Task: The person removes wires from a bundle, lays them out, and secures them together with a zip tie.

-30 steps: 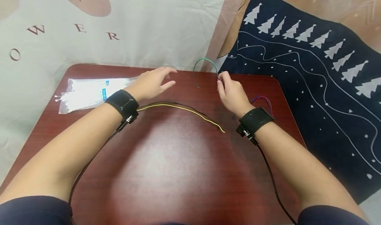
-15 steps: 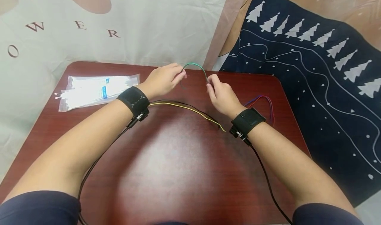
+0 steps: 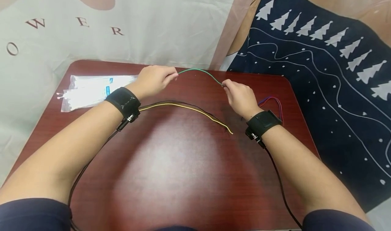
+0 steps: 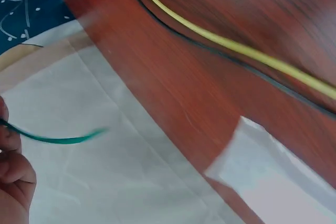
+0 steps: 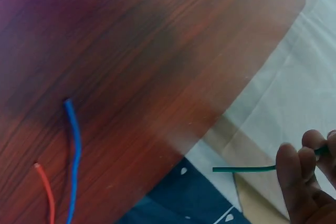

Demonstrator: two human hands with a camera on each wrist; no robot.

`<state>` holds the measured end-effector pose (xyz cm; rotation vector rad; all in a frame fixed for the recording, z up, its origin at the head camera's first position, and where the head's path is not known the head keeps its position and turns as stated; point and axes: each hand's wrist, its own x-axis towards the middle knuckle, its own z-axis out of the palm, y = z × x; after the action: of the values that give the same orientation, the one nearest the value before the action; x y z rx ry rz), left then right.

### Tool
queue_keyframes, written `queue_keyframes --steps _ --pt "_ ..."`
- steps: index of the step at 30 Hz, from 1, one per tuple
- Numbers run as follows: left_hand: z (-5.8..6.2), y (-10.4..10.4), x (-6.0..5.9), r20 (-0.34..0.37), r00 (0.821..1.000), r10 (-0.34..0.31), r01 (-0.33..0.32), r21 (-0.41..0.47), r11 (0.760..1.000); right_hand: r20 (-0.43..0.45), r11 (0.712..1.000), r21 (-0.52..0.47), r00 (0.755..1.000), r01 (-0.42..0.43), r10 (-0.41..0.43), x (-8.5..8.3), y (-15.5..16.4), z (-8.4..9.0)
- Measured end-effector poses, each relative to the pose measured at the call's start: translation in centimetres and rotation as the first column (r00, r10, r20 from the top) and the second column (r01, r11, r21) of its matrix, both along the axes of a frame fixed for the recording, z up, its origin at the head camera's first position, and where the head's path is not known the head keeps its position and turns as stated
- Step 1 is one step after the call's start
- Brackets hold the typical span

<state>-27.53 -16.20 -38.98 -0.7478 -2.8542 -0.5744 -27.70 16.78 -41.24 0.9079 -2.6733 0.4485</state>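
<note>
Green wire (image 3: 195, 69) is pinched by your left hand (image 3: 152, 80) and right hand (image 3: 242, 96); beyond it, cloth (image 3: 171, 27) reads "O W E R"; left of it, blue labels (image 3: 107, 90) are illegible.

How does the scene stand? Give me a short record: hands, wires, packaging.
Left hand: pinches the green wire near one end
Right hand: pinches it near the other end
Green wire: arched between the hands, ends sticking out past the fingers
Yellow wire: on the table, alongside the black wire
Blue wire: table's right side, beside the red wire
Clear packaging: table's left side, white contents
</note>
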Motion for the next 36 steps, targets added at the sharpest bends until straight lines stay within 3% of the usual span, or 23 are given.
queue_keyframes --steps 4,8,12,17,21,26,29,33,36 --pt "-0.2 -1.8 0.3 -0.003 0.999 -0.041 0.041 -0.03 0.999 -0.026 0.998 0.059 0.999 0.027 -0.026 0.0 0.8 -0.3" --pt "-0.6 -3.4 0.9 0.085 0.994 -0.067 0.07 -0.032 0.997 -0.014 0.994 0.113 1.0 0.001 0.0 -0.1 0.8 -0.4" --pt "-1.3 -4.4 1.3 0.167 0.984 -0.059 0.066 -0.036 0.997 0.108 0.99 0.128 0.993 -0.058 0.044 -0.1 0.4 -0.5" --pt "-2.2 -5.3 1.5 0.204 0.979 -0.019 0.025 -0.029 0.999 0.256 0.994 0.083 0.966 -0.069 0.045 0.0 -0.1 -0.6" --pt "-2.9 -6.0 1.8 0.252 0.968 0.012 -0.012 -0.003 1.0 0.242 0.996 0.073 0.97 -0.053 0.034 0.0 -0.2 -0.9" --pt "-3.6 -6.7 2.4 0.308 0.951 -0.011 0.01 0.004 1.0 0.24 0.996 0.088 0.971 -0.013 -0.009 -0.1 -0.1 -1.4" --pt "-3.8 -7.1 2.6 0.345 0.939 -0.009 0.009 0.002 1.0 0.318 0.995 0.102 0.948 -0.012 -0.022 -0.1 0.1 -1.5" --pt "-3.8 -7.5 2.9 0.403 0.915 -0.004 0.002 0.006 1.0 0.443 0.991 0.122 0.896 -0.056 -0.004 -0.1 0.5 -1.6" --pt "-3.7 -8.0 3.1 0.44 0.898 0.003 -0.003 0.001 1.0 0.477 0.991 0.106 0.878 -0.082 0.022 0.0 0.7 -1.8"
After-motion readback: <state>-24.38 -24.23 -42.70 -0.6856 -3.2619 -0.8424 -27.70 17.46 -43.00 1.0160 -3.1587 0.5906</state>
